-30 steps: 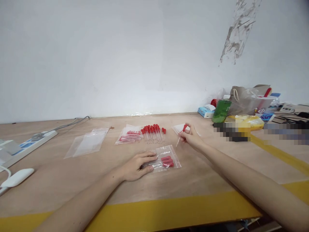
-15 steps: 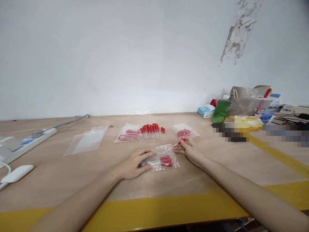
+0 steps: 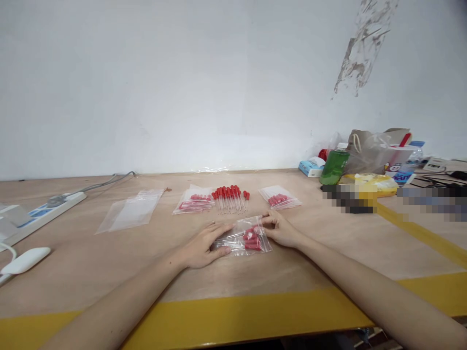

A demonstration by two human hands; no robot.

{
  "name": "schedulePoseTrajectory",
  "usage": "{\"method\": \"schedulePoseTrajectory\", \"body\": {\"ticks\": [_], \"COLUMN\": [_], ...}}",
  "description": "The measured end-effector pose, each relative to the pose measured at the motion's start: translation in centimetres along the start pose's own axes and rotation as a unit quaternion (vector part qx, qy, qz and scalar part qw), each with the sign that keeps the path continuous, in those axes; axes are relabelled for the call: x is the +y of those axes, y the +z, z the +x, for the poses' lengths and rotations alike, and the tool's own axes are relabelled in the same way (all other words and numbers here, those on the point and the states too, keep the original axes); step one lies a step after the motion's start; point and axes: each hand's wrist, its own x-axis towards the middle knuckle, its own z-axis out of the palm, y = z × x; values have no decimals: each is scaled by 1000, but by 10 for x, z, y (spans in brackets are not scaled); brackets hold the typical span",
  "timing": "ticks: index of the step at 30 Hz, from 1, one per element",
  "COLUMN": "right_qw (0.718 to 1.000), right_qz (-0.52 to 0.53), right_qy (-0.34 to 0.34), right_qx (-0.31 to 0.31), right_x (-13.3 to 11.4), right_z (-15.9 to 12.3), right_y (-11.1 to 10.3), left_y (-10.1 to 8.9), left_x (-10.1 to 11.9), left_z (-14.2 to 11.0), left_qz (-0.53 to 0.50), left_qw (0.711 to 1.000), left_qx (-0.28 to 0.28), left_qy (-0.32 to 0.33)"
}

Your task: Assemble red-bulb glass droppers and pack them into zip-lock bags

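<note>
A clear zip-lock bag [image 3: 239, 249] lies flat on the table between my hands, holding several droppers [image 3: 252, 245] with red rubber bulbs towards its right-hand mouth. My left hand [image 3: 206, 245] rests over the bag's left end, fingers stretched and thumb apart. At the mouth, my right hand [image 3: 279, 229] has its fingers closed round the end of one more dropper, whose red bulb is now inside the plastic; the fingertips are partly hidden. Behind the bag lies a row of loose red-bulbed droppers [image 3: 229, 194].
Filled bags lie at the back left [image 3: 193, 204] and back right [image 3: 279, 199]. Flat clear bags [image 3: 133, 211] are further left, near a power strip [image 3: 47, 216]. To the right stand a tissue pack [image 3: 310, 168], a green bottle [image 3: 333, 165] and a yellow packet [image 3: 383, 187].
My right hand has moved left and slightly down to the bag's mouth, pushing its dropper into the bag beside the others. My left hand has stayed in place.
</note>
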Motion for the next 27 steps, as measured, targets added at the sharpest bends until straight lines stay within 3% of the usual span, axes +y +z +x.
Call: {"method": "schedulePoseTrajectory", "body": {"ticks": [4,7,10,13,21,24,27], "right_qw": [996,995,992,978,933,920,925], "right_qz": [-65,-7,74,20,-65,-63,-23], "right_qy": [24,36,97,200,341,371,363], "right_qx": [-61,-93,-37,54,92,107,106], "right_x": [-3,1,10,18,32,40,48], "right_z": [1,3,12,34,124,143,150], "right_y": [3,-4,-12,-13,21,28,30], "left_y": [0,1,1,1,3,3,2], "left_x": [0,-1,-1,-1,-3,-3,-2], "left_z": [0,0,1,1,-1,-1,-2], "left_qz": [1,0,1,2,10,10,6], "left_qw": [1000,1000,1000,1000,1000,1000,1000], "left_qx": [6,9,13,12,0,-1,-5], "left_qy": [5,11,18,19,1,-11,-13]}}
